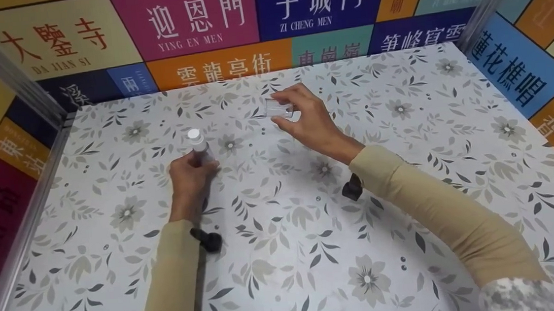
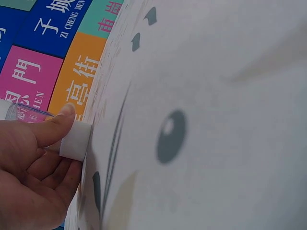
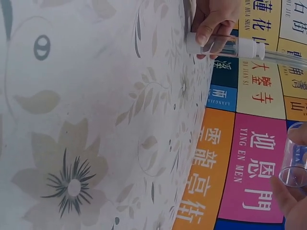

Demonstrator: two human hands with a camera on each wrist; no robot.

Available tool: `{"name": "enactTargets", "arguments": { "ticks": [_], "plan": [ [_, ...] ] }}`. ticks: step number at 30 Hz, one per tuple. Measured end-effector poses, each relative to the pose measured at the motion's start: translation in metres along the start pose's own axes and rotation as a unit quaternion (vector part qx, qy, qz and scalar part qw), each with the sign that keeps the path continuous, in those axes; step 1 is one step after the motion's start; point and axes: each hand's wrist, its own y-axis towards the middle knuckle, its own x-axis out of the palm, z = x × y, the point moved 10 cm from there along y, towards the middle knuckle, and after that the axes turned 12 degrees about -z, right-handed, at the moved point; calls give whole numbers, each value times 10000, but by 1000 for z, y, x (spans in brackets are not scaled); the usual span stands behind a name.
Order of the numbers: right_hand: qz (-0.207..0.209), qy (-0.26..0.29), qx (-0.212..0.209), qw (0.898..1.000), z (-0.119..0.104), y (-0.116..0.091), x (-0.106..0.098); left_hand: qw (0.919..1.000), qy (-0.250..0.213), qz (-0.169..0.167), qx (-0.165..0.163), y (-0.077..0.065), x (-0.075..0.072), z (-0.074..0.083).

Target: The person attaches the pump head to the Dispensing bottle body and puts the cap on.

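Note:
My left hand (image 1: 187, 182) grips a small clear spray bottle (image 1: 199, 143) with a white top and a white base. The bottle is upright, its white base (image 2: 76, 140) right at the tabletop in the left wrist view. Thumb and fingers wrap its lower part. Farther right and higher, my right hand (image 1: 311, 118) pinches a clear cap (image 1: 278, 108) between thumb and fingers, held above the table. In the right wrist view the cap's round open rim (image 3: 293, 177) shows, apart from the bottle's white nozzle (image 3: 249, 48).
A table covered in floral-patterned cloth (image 1: 284, 253) lies under both hands. Panels with coloured blocks of lettering (image 1: 187, 21) stand along the back and both sides. Dark wrist-worn devices (image 1: 209, 241) sit at the sleeves.

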Motion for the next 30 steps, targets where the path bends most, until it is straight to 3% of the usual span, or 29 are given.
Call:
{"name": "enactTargets", "arguments": {
  "ticks": [6,18,30],
  "plan": [
    [-96,68,116,9999,-1,5,7,9984,516,101,208,-1,0,4],
    [-192,-50,13,9998,-11,15,20,9994,329,99,47,0,-2,0],
    [-443,-424,-594,9964,-29,22,37,9994,251,41,246,0,-3,3]
  ]
}}
